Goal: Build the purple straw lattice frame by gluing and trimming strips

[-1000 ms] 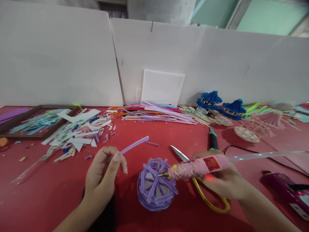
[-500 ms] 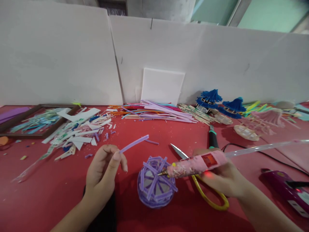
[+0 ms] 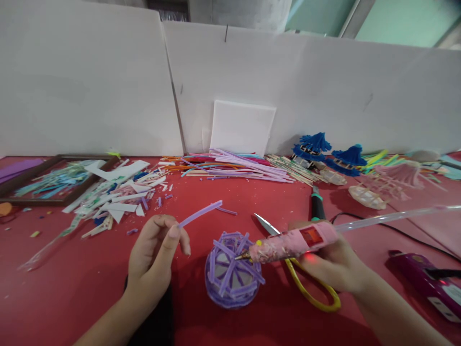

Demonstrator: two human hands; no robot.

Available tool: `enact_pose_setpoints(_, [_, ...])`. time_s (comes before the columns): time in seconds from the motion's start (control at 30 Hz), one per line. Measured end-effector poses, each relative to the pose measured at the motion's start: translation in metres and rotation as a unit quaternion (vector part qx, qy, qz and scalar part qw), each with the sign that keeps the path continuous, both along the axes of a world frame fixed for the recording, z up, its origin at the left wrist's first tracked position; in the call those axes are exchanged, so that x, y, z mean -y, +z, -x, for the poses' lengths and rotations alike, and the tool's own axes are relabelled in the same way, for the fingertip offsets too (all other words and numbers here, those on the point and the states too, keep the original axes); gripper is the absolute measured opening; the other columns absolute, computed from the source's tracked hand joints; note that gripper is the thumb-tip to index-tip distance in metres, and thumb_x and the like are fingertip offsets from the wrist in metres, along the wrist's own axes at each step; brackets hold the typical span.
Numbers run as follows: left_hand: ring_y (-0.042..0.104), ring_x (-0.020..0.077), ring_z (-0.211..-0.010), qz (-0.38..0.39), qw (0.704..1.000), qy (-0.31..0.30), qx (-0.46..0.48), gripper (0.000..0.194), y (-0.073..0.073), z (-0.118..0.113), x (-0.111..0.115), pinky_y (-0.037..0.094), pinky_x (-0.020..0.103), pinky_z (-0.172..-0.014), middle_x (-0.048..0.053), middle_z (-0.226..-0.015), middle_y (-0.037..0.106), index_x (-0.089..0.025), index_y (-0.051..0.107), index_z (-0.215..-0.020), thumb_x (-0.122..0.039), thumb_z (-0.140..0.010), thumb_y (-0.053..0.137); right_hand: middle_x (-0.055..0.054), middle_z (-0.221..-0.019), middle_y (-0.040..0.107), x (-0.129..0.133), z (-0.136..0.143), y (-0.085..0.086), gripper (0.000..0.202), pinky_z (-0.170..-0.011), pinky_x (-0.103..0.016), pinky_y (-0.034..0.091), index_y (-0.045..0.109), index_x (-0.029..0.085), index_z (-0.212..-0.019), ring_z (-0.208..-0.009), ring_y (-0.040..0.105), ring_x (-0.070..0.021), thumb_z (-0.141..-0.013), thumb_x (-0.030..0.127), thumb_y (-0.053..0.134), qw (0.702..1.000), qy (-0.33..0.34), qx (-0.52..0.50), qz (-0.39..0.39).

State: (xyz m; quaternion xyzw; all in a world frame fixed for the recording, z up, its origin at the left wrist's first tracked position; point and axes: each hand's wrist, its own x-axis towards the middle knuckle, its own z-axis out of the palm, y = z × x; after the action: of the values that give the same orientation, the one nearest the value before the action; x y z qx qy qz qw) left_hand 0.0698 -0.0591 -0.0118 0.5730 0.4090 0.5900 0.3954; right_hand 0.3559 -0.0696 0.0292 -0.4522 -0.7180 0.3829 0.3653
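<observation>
Between thumb and fingers, my left hand (image 3: 156, 252) pinches one end of a fuzzy purple strip (image 3: 201, 214), which points up to the right. My right hand (image 3: 331, 262) is wrapped round a pink hot glue gun (image 3: 293, 242) with a clear glue stick (image 3: 392, 218) out of its back. The metal nozzle is at the middle of a round purple piece (image 3: 234, 271), whose top bears crossing purple strips over a pale surface. Under the glue gun and right hand lie scissors (image 3: 315, 300) with yellow handles, partly hidden.
Behind the right hand lies a dark-handled cutter (image 3: 317, 204). A magenta power strip (image 3: 427, 283) with a black cable is at right. Coloured strips (image 3: 245, 168) lie at the back, paper scraps (image 3: 122, 197) and a brown frame (image 3: 54, 199) at left. Blue-roofed models (image 3: 345, 161) stand back right.
Almost nothing differs. The glue gun has tilted or shifted very slightly, its nozzle still at the middle of the round piece; my left hand keeps the strip in the same place.
</observation>
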Motion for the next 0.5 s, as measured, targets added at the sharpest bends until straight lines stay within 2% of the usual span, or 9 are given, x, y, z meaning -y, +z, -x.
enact_pose_setpoints(0.5, [0.054, 0.0104, -0.057, 0.002, 1.0, -0.006, 0.005, 0.017, -0.0007, -0.0004, 0.0008, 0.046, 0.025, -0.064, -0.007, -0.06, 0.059, -0.024, 0.052, -0.091, -0.039, -0.097, 0.056, 0.005, -0.047, 0.037, -0.0009, -0.0007, -0.0011, 0.018, -0.038, -0.022, 0.026, 0.035, 0.024, -0.054, -0.042, 0.033, -0.0093, -0.063, 0.02, 0.051, 1.0, 0.0, -0.018, -0.01])
